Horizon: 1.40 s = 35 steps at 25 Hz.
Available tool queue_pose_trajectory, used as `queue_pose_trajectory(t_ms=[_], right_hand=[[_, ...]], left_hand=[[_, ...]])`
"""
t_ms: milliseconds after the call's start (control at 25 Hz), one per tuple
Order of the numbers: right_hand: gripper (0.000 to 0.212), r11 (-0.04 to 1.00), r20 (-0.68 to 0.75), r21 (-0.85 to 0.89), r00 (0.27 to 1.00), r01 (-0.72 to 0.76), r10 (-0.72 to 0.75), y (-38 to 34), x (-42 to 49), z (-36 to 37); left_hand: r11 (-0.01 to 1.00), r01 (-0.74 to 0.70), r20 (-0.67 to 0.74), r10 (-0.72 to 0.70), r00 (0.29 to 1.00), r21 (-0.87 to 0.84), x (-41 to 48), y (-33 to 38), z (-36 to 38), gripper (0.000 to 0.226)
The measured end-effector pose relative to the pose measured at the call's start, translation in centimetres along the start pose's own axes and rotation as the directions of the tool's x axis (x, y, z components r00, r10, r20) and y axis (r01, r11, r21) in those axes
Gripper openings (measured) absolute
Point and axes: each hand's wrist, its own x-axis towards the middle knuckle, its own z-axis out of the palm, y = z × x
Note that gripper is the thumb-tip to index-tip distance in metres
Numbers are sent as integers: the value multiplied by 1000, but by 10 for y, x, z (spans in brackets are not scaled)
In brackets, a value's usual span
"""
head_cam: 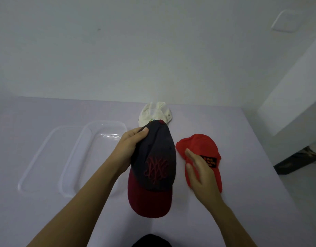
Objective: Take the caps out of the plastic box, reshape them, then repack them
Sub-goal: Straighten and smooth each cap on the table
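Observation:
My left hand (131, 148) grips the back of a navy cap (154, 166) with a maroon brim and red embroidery, holding it above the table, brim toward me. To its right a red cap (200, 148) with a black patch lies flat on the table. My right hand (200, 172) hovers over or rests on the red cap's near side, fingers straight. A cream cap (156, 112) lies behind the navy one, partly hidden by it. The clear plastic box (78, 157) stands on the left with nothing visible inside it.
The box's clear lid (37, 157) lies flat left of the box. The lilac table (251, 184) ends at a white wall behind and drops off on the right, where a dark object (298, 160) sits on the floor. Something black (151, 241) shows at the bottom edge.

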Motion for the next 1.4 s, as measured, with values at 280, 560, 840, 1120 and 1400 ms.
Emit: queue_pose_trajectory(t_ms=[280, 560, 840, 1120, 1400], right_hand=[[15, 619, 306, 568, 838, -542, 452, -2, 47, 22], [19, 487, 379, 279, 561, -827, 736, 93, 53, 73], [46, 669, 289, 84, 661, -738, 693, 117, 65, 84], [29, 806, 216, 107, 805, -582, 553, 131, 49, 98], [26, 574, 258, 474, 729, -668, 634, 130, 76, 120]], left_hand=[[957, -19, -51, 35, 998, 289, 10, -34, 8, 28], [708, 288, -216, -193, 957, 645, 50, -130, -28, 42], [724, 309, -333, -115, 936, 617, 83, -164, -51, 39], [878, 302, -477, -98, 873, 372, 71, -183, -46, 39], [926, 175, -356, -48, 933, 334, 92, -189, -49, 30]])
